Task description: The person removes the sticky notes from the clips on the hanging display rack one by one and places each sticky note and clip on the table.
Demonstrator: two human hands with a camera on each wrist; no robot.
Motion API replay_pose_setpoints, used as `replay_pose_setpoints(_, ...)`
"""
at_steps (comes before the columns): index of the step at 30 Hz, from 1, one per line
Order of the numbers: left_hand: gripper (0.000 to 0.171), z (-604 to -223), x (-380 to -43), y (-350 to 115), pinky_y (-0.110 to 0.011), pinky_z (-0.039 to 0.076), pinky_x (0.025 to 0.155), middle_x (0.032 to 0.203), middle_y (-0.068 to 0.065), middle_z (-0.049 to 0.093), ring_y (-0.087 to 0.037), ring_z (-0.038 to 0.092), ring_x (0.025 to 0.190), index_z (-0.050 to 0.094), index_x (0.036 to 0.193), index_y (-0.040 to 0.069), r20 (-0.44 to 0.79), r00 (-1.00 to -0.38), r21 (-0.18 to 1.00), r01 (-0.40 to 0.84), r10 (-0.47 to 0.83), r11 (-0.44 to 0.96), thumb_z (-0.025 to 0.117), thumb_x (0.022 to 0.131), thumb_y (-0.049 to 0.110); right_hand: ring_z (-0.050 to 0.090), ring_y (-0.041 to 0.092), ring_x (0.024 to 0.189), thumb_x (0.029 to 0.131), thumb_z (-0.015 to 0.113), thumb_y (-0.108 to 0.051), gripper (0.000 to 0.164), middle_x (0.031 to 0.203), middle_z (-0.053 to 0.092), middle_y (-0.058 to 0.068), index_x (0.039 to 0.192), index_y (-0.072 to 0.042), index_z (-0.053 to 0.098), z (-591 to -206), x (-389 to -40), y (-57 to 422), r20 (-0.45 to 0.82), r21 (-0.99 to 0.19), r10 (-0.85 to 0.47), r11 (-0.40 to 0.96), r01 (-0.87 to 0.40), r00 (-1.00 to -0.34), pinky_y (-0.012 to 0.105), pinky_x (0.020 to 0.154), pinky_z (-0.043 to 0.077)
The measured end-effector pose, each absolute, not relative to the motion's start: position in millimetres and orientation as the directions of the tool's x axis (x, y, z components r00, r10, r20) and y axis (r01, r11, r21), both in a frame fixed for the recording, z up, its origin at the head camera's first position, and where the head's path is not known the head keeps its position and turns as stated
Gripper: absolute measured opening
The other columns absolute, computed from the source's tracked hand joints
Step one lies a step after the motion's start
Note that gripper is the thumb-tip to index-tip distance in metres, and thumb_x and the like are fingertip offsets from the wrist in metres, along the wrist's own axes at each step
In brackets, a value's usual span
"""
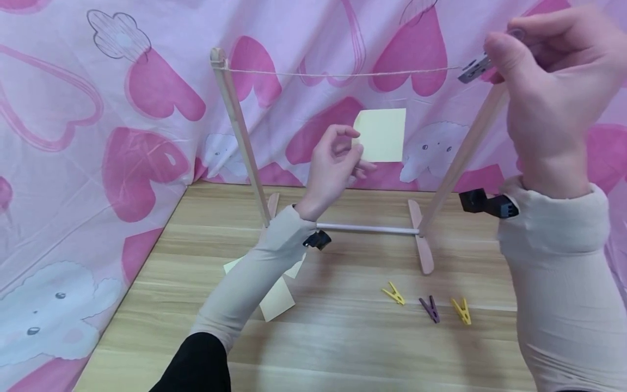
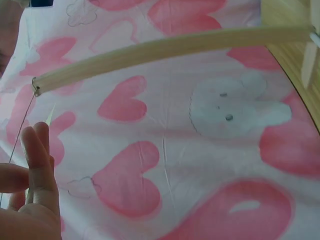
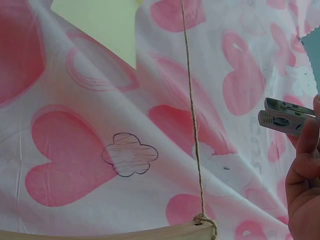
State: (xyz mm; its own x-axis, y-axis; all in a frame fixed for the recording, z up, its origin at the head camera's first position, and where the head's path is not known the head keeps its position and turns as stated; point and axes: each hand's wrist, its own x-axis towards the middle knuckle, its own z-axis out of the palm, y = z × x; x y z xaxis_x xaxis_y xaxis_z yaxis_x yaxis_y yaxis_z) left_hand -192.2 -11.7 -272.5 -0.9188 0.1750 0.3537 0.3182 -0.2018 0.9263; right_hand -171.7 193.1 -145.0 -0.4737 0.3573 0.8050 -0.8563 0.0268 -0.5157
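My left hand (image 1: 335,166) pinches a pale yellow square of paper (image 1: 384,136) by its left edge, holding it up below a thin string (image 1: 318,74). In the left wrist view the paper shows only as a thin sliver behind the fingertips. Higher up at the right, my right hand (image 1: 563,81) grips a silver metal clothespin (image 3: 285,116) between thumb and fingers, its jaws pointing toward the string. In the right wrist view the clothespin is apart from the string, to its right.
The string is tied between two wooden posts (image 1: 238,125) with feet (image 1: 424,250) joined by a white rod (image 1: 367,228). Yellow clothespins (image 1: 461,311) and a purple clothespin (image 1: 430,309) lie front right on the table (image 1: 343,348). More paper squares (image 1: 277,299) lie partly under my left forearm.
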Motion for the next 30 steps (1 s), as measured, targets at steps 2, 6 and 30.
replay_pose_setpoints(2, 0.021, -274.4, -190.7, -19.1, -0.037, 0.058, 0.056, 0.086, -0.013, 0.064, -0.028, 0.071, 0.065, 0.049, 0.116, 0.004, 0.356, -0.918, 0.929, 0.327, 0.175, -0.175, 0.055, 0.095, 0.002, 0.06, 0.019, 0.048, 0.067, 0.081, 0.007, 0.027, 0.073, 0.068, 0.025, 0.082, 0.019, 0.062, -148.2, -166.7, 196.0, 0.792, -0.526, 0.376, 0.024, -0.85, -0.48, 0.023, 0.054, 0.053)
replay_pose_setpoints(6, 0.023, -279.3, -187.6, -32.9, -0.043, 0.059, 0.06, 0.09, -0.015, 0.063, -0.027, 0.071, 0.064, 0.05, 0.118, 0.004, 0.36, -0.914, 0.931, 0.341, 0.185, -0.129, 0.054, 0.096, 0.002, 0.063, 0.022, 0.057, 0.067, 0.081, 0.009, 0.029, 0.08, 0.069, 0.028, 0.086, 0.018, 0.061, -156.6, -154.4, 202.0, 0.763, -0.554, 0.397, -0.005, -0.833, -0.51, 0.023, 0.056, 0.053)
replay_pose_setpoints(30, 0.029, -363.7, -168.4, -90.3, -0.036, 0.057, 0.052, 0.09, -0.019, 0.065, -0.027, 0.069, 0.061, 0.049, 0.124, 0.004, 0.191, -0.933, 0.949, 0.255, 0.305, 0.187, 0.053, 0.095, 0.002, 0.064, 0.016, 0.056, 0.066, 0.071, 0.025, 0.027, 0.073, 0.072, 0.015, 0.091, 0.028, 0.059, -255.0, -91.6, 211.1, 0.696, -0.625, 0.376, -0.104, -0.774, -0.612, 0.019, 0.057, 0.054)
